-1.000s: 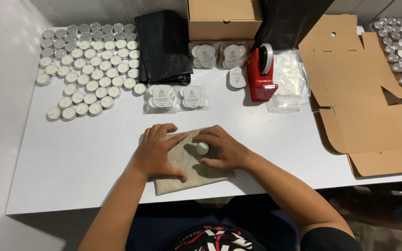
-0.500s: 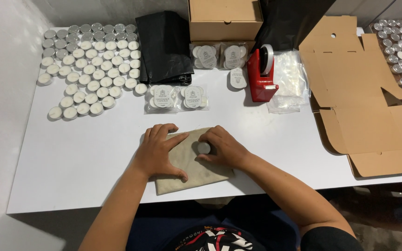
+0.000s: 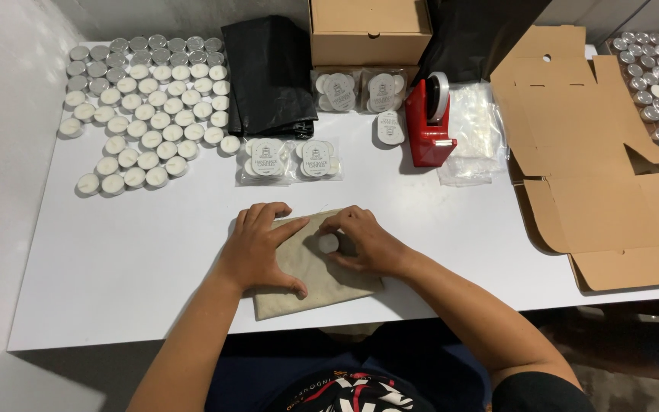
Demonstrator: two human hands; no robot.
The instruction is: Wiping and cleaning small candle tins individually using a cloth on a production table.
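Left hand [image 3: 262, 248] lies flat, pinning beige cloth pouch [image 3: 316, 276] to worktop [image 3: 116, 267] while right hand [image 3: 364, 240] pinches a tealight [image 3: 328, 243] on it.

A beige cloth pouch [image 3: 322, 278] is lying flat near the table's front edge, a small round white tealight [image 3: 328, 243] sitting on it.

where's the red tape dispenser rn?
Head view, upper centre-right of the white table: the red tape dispenser stands beside the clear plastic bags, below the closed cardboard box.
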